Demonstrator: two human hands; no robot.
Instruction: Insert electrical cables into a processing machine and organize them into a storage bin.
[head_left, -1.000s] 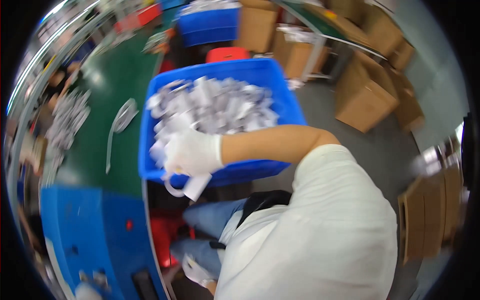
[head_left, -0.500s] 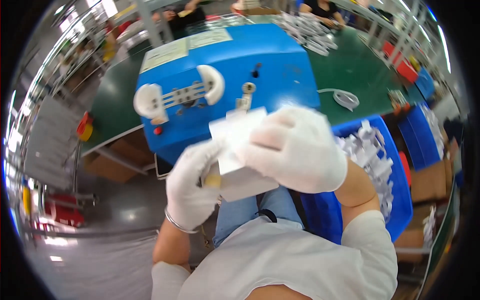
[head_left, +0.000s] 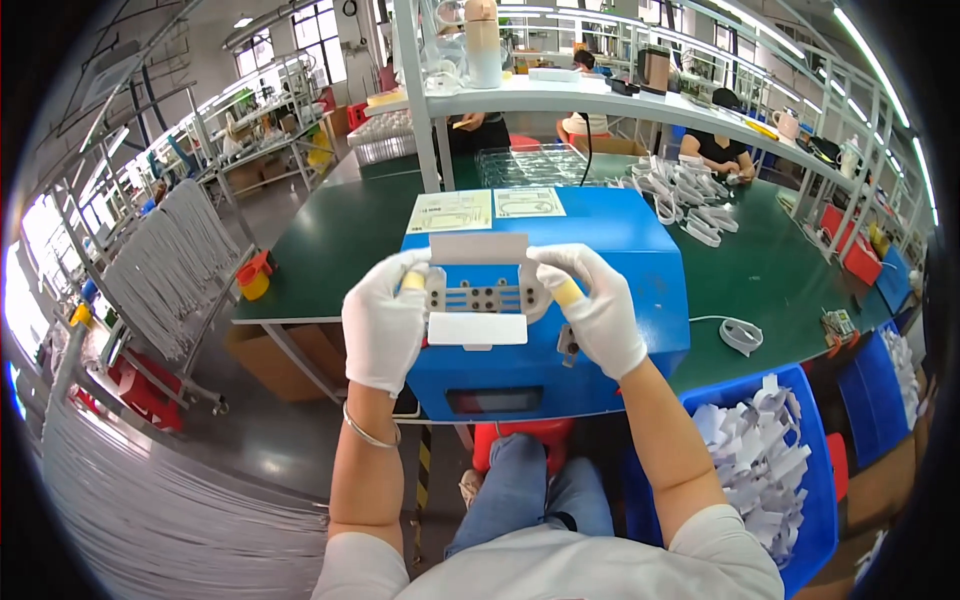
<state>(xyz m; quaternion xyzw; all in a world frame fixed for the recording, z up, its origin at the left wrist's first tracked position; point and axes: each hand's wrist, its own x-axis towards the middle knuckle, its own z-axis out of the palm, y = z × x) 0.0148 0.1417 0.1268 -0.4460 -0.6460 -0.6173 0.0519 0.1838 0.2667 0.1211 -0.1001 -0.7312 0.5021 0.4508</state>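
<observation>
White folded thin-card piece (head_left: 478,328), two panels and a small tab, held up before the blue box-shaped machine (head_left: 640,270) on the dark green tabletop (head_left: 330,240). Left white-gloved grip (head_left: 385,320) at nine o'clock, right white-gloved grip (head_left: 597,305) at three; both curled nearly closed on its side edges, exact contact partly hidden. Probably light, springy, easily creased, slightly slippery under fabric; side edges the best hold, gentle pressure. Blue plastic bin (head_left: 822,480) of white pieces, four o'clock.

Your gloved left hand (head_left: 385,325) and right hand (head_left: 600,310) hold an open white carton (head_left: 478,329) by its ends at the blue machine (head_left: 635,265); near right, a blue bin (head_left: 821,480) holds white pieces (head_left: 755,465).
</observation>
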